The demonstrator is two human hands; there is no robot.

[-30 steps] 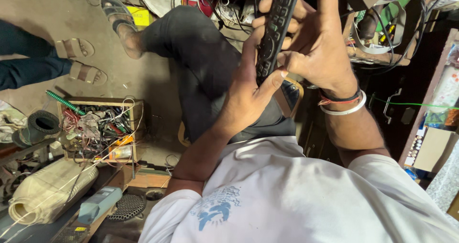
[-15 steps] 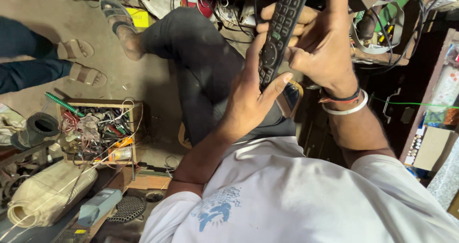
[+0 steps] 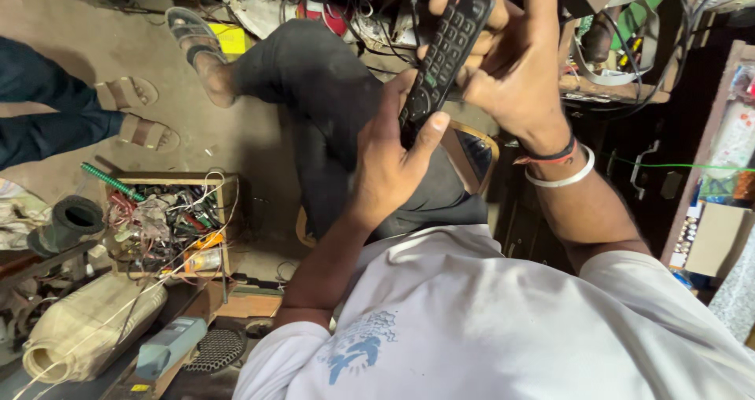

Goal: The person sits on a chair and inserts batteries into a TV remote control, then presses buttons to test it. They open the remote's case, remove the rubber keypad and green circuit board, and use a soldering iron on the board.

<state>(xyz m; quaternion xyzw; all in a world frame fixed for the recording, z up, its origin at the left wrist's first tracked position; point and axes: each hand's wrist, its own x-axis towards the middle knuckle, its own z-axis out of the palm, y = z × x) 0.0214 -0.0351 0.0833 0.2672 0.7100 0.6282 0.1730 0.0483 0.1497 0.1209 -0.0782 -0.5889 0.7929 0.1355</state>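
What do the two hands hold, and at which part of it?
Both hold one long black plastic remote control: the left hand grips its lower end, thumb on the front; the right hand holds its upper part.

Black remote control [image 3: 445,50], buttons facing up, tilted, held aloft.

**Hidden and cut-off parts**

The lower end of the black remote control [image 3: 444,54] is covered by the left hand [image 3: 393,160]. The fingertips of the right hand [image 3: 515,62] are cut off by the top edge. Another person's legs [image 3: 39,113] are cropped at the left edge. The parts inside the wooden box [image 3: 169,223] are too tangled to be told apart.
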